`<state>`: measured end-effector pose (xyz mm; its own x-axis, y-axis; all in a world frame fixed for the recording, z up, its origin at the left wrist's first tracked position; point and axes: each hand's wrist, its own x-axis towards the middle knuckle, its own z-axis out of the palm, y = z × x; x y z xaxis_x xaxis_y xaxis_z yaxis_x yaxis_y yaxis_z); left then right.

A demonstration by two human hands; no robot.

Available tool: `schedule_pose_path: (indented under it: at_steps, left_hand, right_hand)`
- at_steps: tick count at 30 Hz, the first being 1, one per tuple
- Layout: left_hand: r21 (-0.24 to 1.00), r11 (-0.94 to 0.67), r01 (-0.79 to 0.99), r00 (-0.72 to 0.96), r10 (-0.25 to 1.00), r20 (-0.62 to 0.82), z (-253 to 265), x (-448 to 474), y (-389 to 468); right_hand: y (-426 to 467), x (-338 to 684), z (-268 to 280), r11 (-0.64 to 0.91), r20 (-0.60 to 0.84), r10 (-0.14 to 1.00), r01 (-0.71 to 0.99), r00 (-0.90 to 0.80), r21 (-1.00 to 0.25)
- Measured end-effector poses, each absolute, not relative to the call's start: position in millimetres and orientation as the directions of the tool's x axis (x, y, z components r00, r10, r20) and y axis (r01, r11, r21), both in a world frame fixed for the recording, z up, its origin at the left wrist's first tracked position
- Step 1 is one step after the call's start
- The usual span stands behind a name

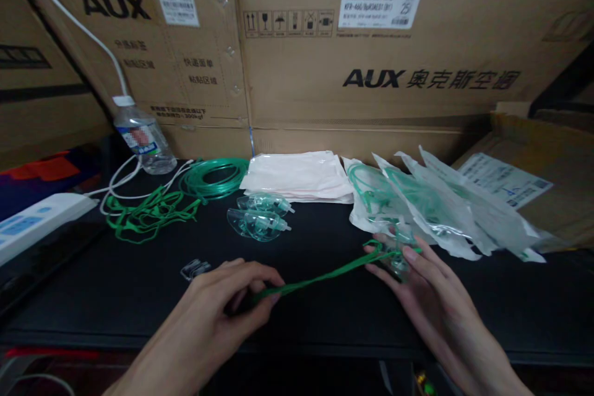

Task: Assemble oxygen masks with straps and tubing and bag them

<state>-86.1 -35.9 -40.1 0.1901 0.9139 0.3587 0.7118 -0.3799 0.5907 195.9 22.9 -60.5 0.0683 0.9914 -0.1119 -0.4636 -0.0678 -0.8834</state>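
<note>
A green elastic strap stretches between my two hands above the black table. My left hand pinches one end between thumb and fingers. At the other end, my right hand grips a clear green oxygen mask, partly hidden by the fingers, with the strap running to it. Two more clear masks lie on the table beyond my left hand. Left of them are a tangle of green straps and a coil of green tubing. Small clear metal-like strips lie near my left hand.
A stack of white pouches lies at the back. To its right lean several filled clear packages against an open carton. A plastic bottle, a white power strip and cables stand at left. Large cardboard boxes form the rear wall.
</note>
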Motion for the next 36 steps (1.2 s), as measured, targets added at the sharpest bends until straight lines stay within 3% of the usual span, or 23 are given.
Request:
schedule_pose_path:
  at_steps: [6,12,18,22,29,36]
  left_hand:
    - [0.504,-0.478,0.720,0.214,0.843,0.494,-44,-97,-32]
    - [0.463,-0.504,0.729,0.246,0.824,0.510,-50,-100,-43]
    - [0.485,-0.341,0.805,0.118,0.894,0.432,-18,-126,-32]
    - [0.352,-0.126,0.927,-0.041,0.903,0.428,12,-153,17]
    - [0.191,0.092,0.977,-0.129,0.973,0.191,28,-199,102]
    - [0.137,0.069,0.988,-0.058,0.994,-0.088,6,-204,137]
  right_hand:
    - [24,194,-58,-0.123,-0.119,0.992,-0.535,-0.042,-0.836]
    - [20,196,-60,-0.077,-0.069,0.997,-0.449,-0.033,-0.890]
    - [21,191,-65,-0.025,-0.021,1.000,-0.410,-0.015,-0.912]
    - [21,188,-66,-0.026,-0.009,0.999,-0.380,-0.046,-0.925]
    - [16,189,-61,-0.002,0.027,0.997,-0.379,-0.072,-0.925]
    - [16,188,-58,0.003,0.045,0.993,-0.372,-0.105,-0.928]
